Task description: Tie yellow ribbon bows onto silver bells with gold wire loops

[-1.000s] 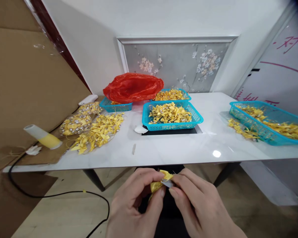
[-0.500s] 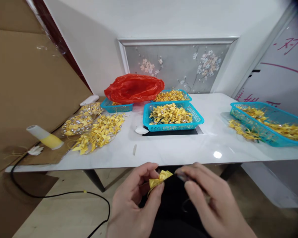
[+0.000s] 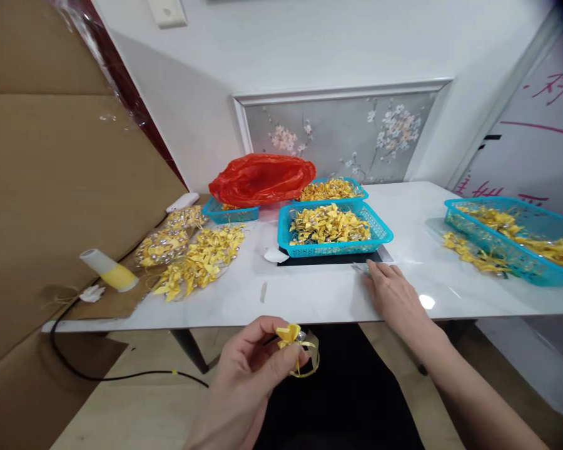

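Across the white worktop (image 3: 319,300), the long blue basket (image 3: 525,265) at right held yellow ribbon pieces, while the middle basket (image 3: 335,250), heaped with yellow flowers and silvery beads, sat partly over a dark mat (image 3: 309,262). It lay forward of both hands, nearer the right hand (image 3: 394,294), which reached over the surface with fingers extended and close together. Short of the front edge, the left hand (image 3: 248,375) pinched a ribbon flower (image 3: 288,335), bloom uppermost, its ribbon loop (image 3: 318,356) bulging rightward. From the right fingertips a thin tool (image 3: 357,267) pointed leftward and away; whether they gripped it, I couldn't tell.
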Tool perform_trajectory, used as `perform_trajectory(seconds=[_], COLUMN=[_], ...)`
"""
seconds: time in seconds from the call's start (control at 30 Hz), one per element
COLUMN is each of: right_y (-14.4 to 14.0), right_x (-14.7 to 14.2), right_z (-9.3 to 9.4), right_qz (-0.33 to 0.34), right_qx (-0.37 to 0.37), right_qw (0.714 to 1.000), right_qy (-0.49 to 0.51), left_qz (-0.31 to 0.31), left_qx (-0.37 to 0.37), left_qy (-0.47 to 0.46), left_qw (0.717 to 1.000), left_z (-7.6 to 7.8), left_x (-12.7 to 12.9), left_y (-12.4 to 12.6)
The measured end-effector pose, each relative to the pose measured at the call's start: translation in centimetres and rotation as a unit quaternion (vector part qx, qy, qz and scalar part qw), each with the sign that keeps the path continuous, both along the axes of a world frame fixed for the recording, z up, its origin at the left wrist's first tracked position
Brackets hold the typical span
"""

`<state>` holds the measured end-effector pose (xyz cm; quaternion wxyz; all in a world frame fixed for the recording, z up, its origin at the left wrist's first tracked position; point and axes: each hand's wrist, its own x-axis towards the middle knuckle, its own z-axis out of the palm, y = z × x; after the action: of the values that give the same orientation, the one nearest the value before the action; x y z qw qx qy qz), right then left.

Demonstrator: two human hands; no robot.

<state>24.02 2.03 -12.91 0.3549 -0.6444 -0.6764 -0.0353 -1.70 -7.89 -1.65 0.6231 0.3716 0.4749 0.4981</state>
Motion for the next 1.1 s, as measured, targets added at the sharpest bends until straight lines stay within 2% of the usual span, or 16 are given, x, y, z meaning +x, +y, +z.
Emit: perform_trajectory(seconds=[0.17,0.3,0.37,0.43,0.47,0.5,0.57,0.63,0.73,0.93,1.03,1.1], right_y=[0.6,-1.9,-4.3,-6.9,-8.0,-8.8,-9.8,-10.0,-9.8,-10.2,-10.3,-10.3], right_x=[1.7,1.5,-0.2,-2.8,-4.1,-5.4,-7.5,-8.5,-9.2,-11.0,-11.3,-10.9], right_z=[0.5,3.6,5.9,8.2,9.2,10.1,11.1,11.4,10.9,8.3,7.6,7.8], right_qz=[-0.052,-0.087,-0.025,0.082,0.196,0.261,0.312,0.321,0.328,0.309,0.307,0.321], right_qx=[0.064,0.118,0.091,0.028,-0.035,-0.061,-0.083,-0.073,-0.024,0.211,0.249,0.221], right_qw=[0.991,0.965,0.965,0.964,0.945,0.924,0.909,0.911,0.912,0.902,0.897,0.896], right_qy=[0.109,0.217,0.245,0.25,0.261,0.271,0.263,0.248,0.244,0.215,0.199,0.211], left_qz=[-0.005,-0.036,-0.046,-0.049,-0.047,-0.043,-0.042,-0.05,-0.044,-0.004,0.0,-0.016], left_qx=[-0.037,-0.049,-0.041,-0.024,-0.007,0.015,0.064,0.096,0.091,0.039,0.03,0.015], left_qy=[-0.051,-0.076,-0.067,-0.044,-0.024,0.001,0.055,0.084,0.05,-0.083,-0.125,-0.157], left_qw=[0.998,0.995,0.996,0.998,0.999,0.999,0.996,0.991,0.994,0.996,0.992,0.987], left_z=[0.1,-0.2,-0.3,-0.4,-0.5,-0.5,-0.5,-0.5,-0.6,-0.8,-0.9,-1.0], left_x=[-0.3,-0.4,-0.2,0.2,0.3,0.5,0.6,0.6,0.5,1.1,1.4,1.4], left_y=[0.4,0.7,0.7,0.7,0.6,0.5,0.3,0.2,0.0,-0.1,-0.2,-0.2])
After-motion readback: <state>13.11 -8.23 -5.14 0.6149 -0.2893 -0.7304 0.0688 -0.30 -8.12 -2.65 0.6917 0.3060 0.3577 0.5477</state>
